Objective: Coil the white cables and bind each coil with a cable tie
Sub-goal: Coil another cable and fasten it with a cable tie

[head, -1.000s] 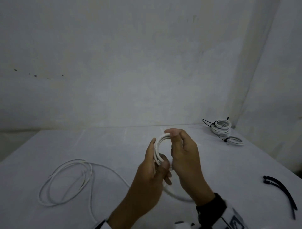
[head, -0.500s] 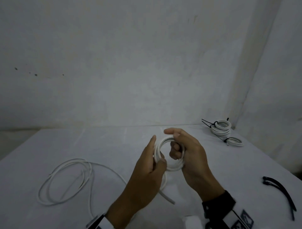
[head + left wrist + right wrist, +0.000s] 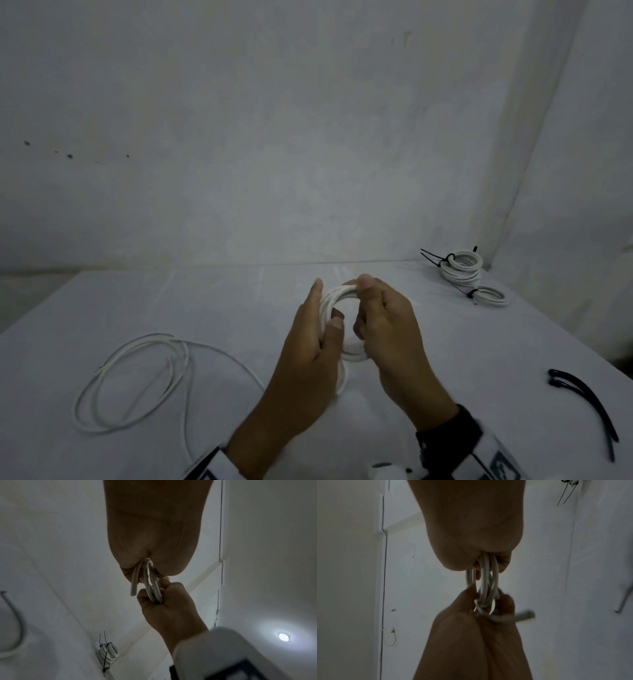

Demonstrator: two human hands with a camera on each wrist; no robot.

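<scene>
A small coil of white cable [image 3: 337, 294] is held upright above the table between both hands. My left hand [image 3: 315, 342] grips its left side, thumb across the turns. My right hand [image 3: 383, 329] pinches the top and right side with curled fingers. The cable's free end [image 3: 134, 586] sticks out below my left palm, and shows as a blurred stub [image 3: 524, 616] in the right wrist view. The coil's turns [image 3: 486, 580] run between the two hands. A loose white cable [image 3: 137, 377] lies in wide loops on the table at the left.
Bound white coils [image 3: 460, 270] with black ties sit stacked at the table's back right corner, another flat coil [image 3: 489, 295] beside them. Loose black cable ties [image 3: 585, 401] lie near the right edge. The white table [image 3: 239, 308] meets a wall behind and to the right.
The trailing cable end has been drawn in, leaving a short tail under my left hand. My right hand moved back onto the coil's top and right side.
</scene>
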